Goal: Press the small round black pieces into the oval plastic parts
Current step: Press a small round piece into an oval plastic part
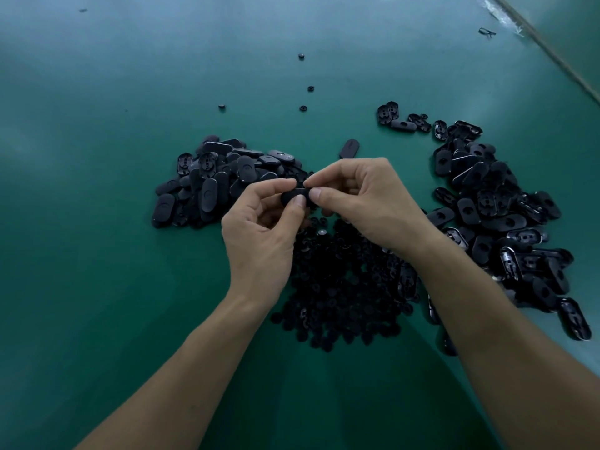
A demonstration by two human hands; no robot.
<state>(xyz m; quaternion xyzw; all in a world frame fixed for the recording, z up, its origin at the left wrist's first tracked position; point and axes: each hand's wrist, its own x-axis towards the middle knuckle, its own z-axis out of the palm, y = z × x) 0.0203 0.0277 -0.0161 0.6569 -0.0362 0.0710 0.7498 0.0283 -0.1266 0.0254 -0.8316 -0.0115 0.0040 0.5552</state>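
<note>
A smooth green table top [97,222] filled the frame. A heap of black oval plastic parts [211,186] lay left of centre, a larger heap [496,216] lay down the right side, and a mound of small round black pieces [341,287] lay at lower centre. One lone oval part [349,148] and four stray round pieces [303,108] lay above centre.

We see the oval part [291,197] mostly hidden by left hand [259,232] and right hand [363,203]; a far-right scrap [487,32] is too small to name.

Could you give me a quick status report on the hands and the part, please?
Left hand, right hand both pinching one oval part. Round-piece pile beneath. Nothing blocking.
</note>
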